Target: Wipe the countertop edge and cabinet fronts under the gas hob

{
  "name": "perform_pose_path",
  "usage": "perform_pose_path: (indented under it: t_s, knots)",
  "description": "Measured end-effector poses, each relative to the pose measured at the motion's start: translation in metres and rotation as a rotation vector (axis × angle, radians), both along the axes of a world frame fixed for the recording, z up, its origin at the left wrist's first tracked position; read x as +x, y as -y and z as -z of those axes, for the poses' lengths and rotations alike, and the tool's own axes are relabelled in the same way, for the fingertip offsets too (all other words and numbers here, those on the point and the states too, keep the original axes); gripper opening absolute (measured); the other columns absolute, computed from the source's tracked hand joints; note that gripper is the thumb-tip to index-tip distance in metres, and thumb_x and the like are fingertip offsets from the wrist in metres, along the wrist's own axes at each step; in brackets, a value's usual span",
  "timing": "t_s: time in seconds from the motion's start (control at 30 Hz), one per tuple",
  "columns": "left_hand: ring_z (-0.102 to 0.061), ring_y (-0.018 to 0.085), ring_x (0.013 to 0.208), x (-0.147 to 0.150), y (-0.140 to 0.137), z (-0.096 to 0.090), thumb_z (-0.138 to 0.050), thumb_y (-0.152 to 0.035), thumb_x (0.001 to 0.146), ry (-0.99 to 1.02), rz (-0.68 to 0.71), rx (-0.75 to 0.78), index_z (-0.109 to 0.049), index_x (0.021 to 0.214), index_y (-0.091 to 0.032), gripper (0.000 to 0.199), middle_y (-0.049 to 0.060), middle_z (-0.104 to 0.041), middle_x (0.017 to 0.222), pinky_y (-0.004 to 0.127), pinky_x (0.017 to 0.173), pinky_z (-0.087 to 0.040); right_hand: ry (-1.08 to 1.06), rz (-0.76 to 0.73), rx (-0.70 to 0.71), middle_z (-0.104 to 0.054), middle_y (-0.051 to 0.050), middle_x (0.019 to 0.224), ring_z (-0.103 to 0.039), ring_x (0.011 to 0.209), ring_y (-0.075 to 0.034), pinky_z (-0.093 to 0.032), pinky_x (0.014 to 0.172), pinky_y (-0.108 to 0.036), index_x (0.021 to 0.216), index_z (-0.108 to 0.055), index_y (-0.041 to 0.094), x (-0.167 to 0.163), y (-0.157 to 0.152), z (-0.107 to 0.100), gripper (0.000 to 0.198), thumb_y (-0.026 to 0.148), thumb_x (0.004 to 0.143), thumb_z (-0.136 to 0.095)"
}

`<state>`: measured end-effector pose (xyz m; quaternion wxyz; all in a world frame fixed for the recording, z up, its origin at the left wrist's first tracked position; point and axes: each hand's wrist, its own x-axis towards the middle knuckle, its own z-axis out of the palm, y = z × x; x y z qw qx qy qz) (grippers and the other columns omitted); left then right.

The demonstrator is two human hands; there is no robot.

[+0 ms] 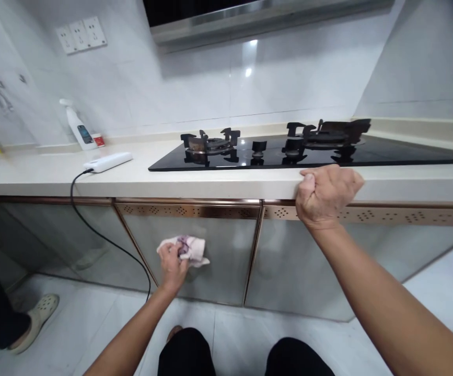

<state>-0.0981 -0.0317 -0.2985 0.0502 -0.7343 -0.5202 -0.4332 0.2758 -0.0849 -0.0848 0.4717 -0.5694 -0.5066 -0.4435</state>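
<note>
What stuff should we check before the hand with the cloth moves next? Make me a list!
1. Cloth in the left hand: ok, the hand holds the cloth at the cabinet door.
2. Right hand off the burners: ok, it is closed at the counter's front edge.
3. Black cord well away from the left arm: not ok, it hangs down close to the forearm.
4. Spray bottle out of the way: ok, it stands back near the wall.
5. Cloth damp: cannot tell.

Pale cloth (purple-patterned), crumpled, against the greyish cabinet door
</note>
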Motion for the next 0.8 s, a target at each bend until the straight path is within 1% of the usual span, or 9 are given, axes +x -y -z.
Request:
perform_pose_path:
  t_s: [0.07,0.13,0.23,0.3,0.4,0.5,0.57,0.67,0.8]
  knots:
    - [-0.044,0.028,0.111,0.013,-0.011,-0.035,-0.061,-0.023,0.081,0.158,-0.047,0.203,-0.061,0.113,-0.018,0.033,0.010,-0.042,0.113,0.047,0.100,-0.042,-0.019,0.010,-0.001,-0.057,-0.008,0.084,-0.047,0.086,-0.024,-0.029,0.089,-0.043,0.085,-0.065,0.020,-0.004,0.001,-0.001,0.036,0.035,0.094,-0.034]
    - [-0.043,0.028,0.114,0.045,-0.017,-0.067,-0.063,-0.030,0.083,0.250,-0.043,0.332,-0.061,0.116,-0.019,0.034,0.010,-0.041,0.116,0.047,0.103,-0.040,-0.020,0.023,-0.002,-0.057,-0.008,0.084,-0.047,0.088,-0.024,-0.030,0.091,-0.043,0.086,-0.065,0.020,-0.005,0.000,-0.002,0.037,0.035,0.095,-0.033]
    - [-0.040,0.032,0.120,0.111,-0.011,-0.084,-0.069,-0.037,0.083,0.218,0.053,0.356,-0.063,0.121,-0.023,0.041,0.012,-0.042,0.123,0.051,0.108,-0.036,-0.023,0.064,-0.024,-0.056,-0.008,0.085,-0.047,0.090,-0.024,-0.030,0.093,-0.043,0.087,-0.065,0.020,-0.003,-0.003,-0.001,0.038,0.034,0.096,-0.032]
    - [-0.040,0.033,0.121,0.155,0.002,-0.068,-0.071,-0.037,0.082,0.073,0.201,0.301,-0.065,0.122,-0.028,0.041,0.012,-0.046,0.126,0.052,0.110,-0.033,-0.034,0.094,-0.044,-0.055,-0.008,0.086,-0.047,0.090,-0.025,-0.029,0.094,-0.044,0.088,-0.065,0.020,-0.001,-0.005,0.000,0.037,0.033,0.096,-0.032]
    - [-0.044,0.032,0.120,0.197,0.024,-0.016,-0.068,-0.033,0.087,-0.200,0.421,0.098,-0.066,0.124,-0.036,0.037,0.011,-0.053,0.128,0.051,0.109,-0.036,-0.032,0.103,-0.061,-0.055,-0.008,0.088,-0.047,0.092,-0.025,-0.028,0.094,-0.045,0.090,-0.066,0.019,0.001,-0.005,0.001,0.036,0.031,0.096,-0.032]
    - [-0.051,0.026,0.113,0.201,0.038,0.036,-0.059,-0.020,0.092,-0.439,0.584,-0.089,-0.068,0.116,-0.034,0.029,0.008,-0.058,0.124,0.051,0.105,-0.040,-0.014,0.075,-0.071,-0.054,-0.008,0.089,-0.046,0.093,-0.025,-0.028,0.093,-0.045,0.091,-0.065,0.020,0.003,-0.005,0.002,0.034,0.029,0.095,-0.033]
    - [-0.055,0.022,0.106,0.190,0.041,0.056,-0.060,-0.014,0.090,-0.513,0.640,-0.129,-0.070,0.103,-0.030,0.024,0.005,-0.062,0.117,0.046,0.102,-0.043,-0.013,0.059,-0.075,-0.054,-0.008,0.089,-0.046,0.093,-0.025,-0.028,0.093,-0.045,0.092,-0.065,0.020,0.004,-0.005,0.002,0.033,0.028,0.095,-0.033]
    - [-0.055,0.021,0.107,0.170,0.040,0.057,-0.062,-0.015,0.089,-0.521,0.616,-0.136,-0.070,0.100,-0.029,0.019,0.005,-0.062,0.115,0.042,0.100,-0.044,-0.029,0.051,-0.074,-0.054,-0.008,0.089,-0.046,0.093,-0.025,-0.028,0.094,-0.046,0.091,-0.065,0.020,0.005,-0.006,0.003,0.033,0.029,0.094,-0.034]
    - [-0.050,0.026,0.116,0.148,0.031,0.019,-0.057,-0.023,0.092,-0.390,0.414,-0.067,-0.068,0.116,-0.030,0.028,0.009,-0.056,0.122,0.044,0.103,-0.042,-0.056,-0.015,-0.074,-0.058,-0.009,0.094,-0.049,0.098,-0.025,-0.028,0.100,-0.049,0.095,-0.065,0.020,-0.002,-0.002,-0.001,0.034,0.030,0.096,-0.032]
